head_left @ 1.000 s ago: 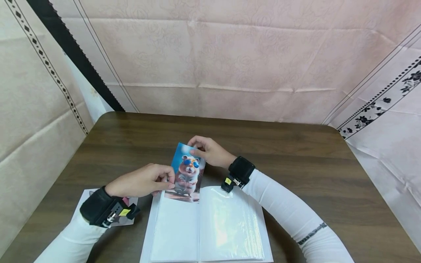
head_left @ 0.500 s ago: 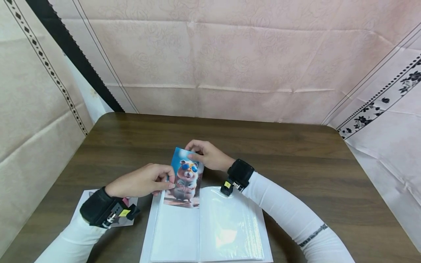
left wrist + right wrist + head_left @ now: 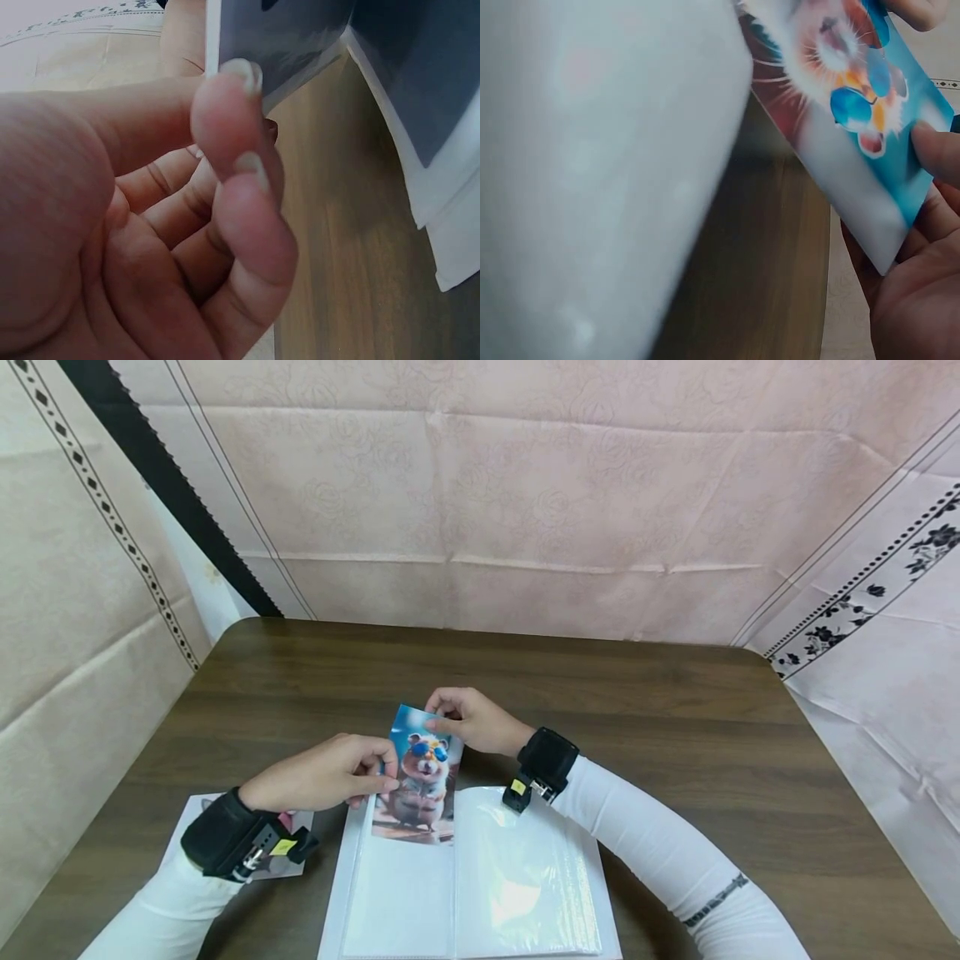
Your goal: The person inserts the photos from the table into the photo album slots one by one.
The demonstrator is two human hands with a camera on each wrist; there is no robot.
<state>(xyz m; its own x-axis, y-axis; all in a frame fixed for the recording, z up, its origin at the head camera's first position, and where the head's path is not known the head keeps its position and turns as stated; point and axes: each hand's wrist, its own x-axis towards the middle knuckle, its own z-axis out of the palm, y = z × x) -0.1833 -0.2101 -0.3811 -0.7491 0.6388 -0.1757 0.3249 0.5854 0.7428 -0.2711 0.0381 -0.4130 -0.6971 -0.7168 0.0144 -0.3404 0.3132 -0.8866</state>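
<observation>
An open photo album (image 3: 397,893) with clear pockets lies at the front of the table. A photo card (image 3: 423,785) of a furry animal in blue sunglasses stands partly in the left page's pocket, its upper part sticking out past the top edge. My right hand (image 3: 480,720) pinches the card's upper right corner, thumb on the picture side, as the right wrist view shows. At the card's left edge my left hand (image 3: 330,770) pinches the top of the album page between thumb and index finger. Whether those fingertips also touch the card cannot be told.
Another printed card or sheet (image 3: 288,866) lies on the brown wooden table (image 3: 600,693), mostly under my left wrist. The right album page (image 3: 525,877) holds a shiny clear pocket. Patterned cloth (image 3: 487,493) hangs behind the table.
The photo card has slid down toward me, deeper into the left pocket, with my right hand moving along with it. My left hand has stayed almost still.
</observation>
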